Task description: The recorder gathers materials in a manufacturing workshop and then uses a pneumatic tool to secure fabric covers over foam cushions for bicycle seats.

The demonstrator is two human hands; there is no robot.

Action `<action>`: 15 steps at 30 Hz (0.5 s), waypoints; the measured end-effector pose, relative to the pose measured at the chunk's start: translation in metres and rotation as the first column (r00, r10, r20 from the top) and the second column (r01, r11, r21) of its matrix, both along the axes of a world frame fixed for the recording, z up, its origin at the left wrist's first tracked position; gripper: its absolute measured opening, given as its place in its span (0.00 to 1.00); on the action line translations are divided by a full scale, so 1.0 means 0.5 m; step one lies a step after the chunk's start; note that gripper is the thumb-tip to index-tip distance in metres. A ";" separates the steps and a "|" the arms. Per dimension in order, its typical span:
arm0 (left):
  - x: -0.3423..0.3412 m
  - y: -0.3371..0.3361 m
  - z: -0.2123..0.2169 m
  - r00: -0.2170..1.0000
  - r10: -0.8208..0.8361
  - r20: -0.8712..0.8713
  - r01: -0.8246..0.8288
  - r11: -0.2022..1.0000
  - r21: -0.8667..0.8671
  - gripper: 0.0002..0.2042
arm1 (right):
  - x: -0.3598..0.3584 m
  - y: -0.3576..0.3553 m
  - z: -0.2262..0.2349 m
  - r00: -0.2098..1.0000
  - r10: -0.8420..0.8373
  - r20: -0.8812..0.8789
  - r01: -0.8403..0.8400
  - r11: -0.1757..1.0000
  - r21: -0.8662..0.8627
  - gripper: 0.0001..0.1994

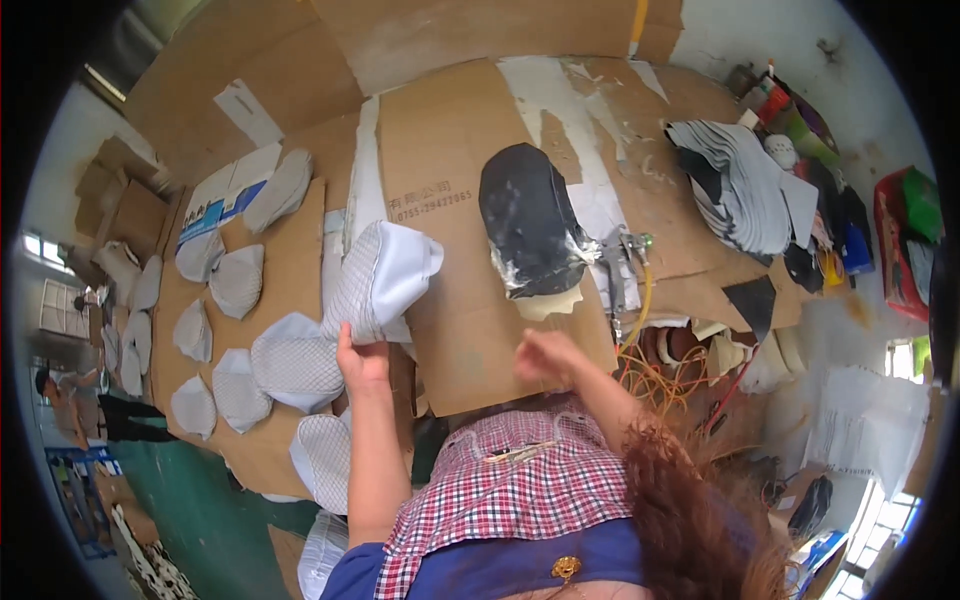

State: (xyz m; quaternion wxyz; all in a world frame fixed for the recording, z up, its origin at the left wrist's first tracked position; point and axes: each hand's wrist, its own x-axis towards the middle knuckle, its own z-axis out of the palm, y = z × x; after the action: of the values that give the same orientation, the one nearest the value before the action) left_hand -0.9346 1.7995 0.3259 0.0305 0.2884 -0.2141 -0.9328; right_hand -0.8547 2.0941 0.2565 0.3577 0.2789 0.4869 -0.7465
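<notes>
My left hand (364, 364) grips the lower edge of a grey quilted fabric cover (372, 275), a rounded, puffed piece with a smooth pale side, raised over the cardboard-topped table. My right hand (550, 358) is over the table's near edge, slightly blurred, its fingers curled in with nothing visible in them. Beyond it lies a black padded form (526, 215), smeared with whitish residue at its lower end. A metal spray gun (618, 265) with a yellow hose rests just right of that form, apart from my right hand.
Several similar quilted covers (238, 282) lie on cardboard at the left. A stack of grey fabric pieces (735, 190) sits at the back right, beside bottles and a red bin (900, 250). An orange coiled hose (660, 375) hangs below the table's right edge. Another person (75, 400) is far left.
</notes>
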 end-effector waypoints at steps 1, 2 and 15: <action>-0.015 0.008 0.023 0.998 -0.014 -0.056 0.014 1.000 0.005 0.20 | -0.004 -0.016 0.047 0.996 0.086 -0.025 -0.087 0.993 -0.078 0.21; -0.033 0.020 0.047 0.994 -0.031 -0.109 0.032 0.999 0.009 0.20 | -0.006 -0.044 0.097 0.985 0.164 -0.053 -0.171 0.973 -0.154 0.24; -0.254 0.286 0.320 0.642 -0.200 -0.740 0.235 0.970 -0.059 0.19 | -0.452 -0.013 0.500 0.615 -0.611 -0.499 0.078 0.677 -0.732 0.15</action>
State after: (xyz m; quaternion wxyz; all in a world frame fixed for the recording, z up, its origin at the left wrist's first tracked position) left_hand -1.0617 1.9423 0.4861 -0.0037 -0.1425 -0.1963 -0.9701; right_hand -1.0807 2.0875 0.5065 0.0498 -0.0797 0.2275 -0.9692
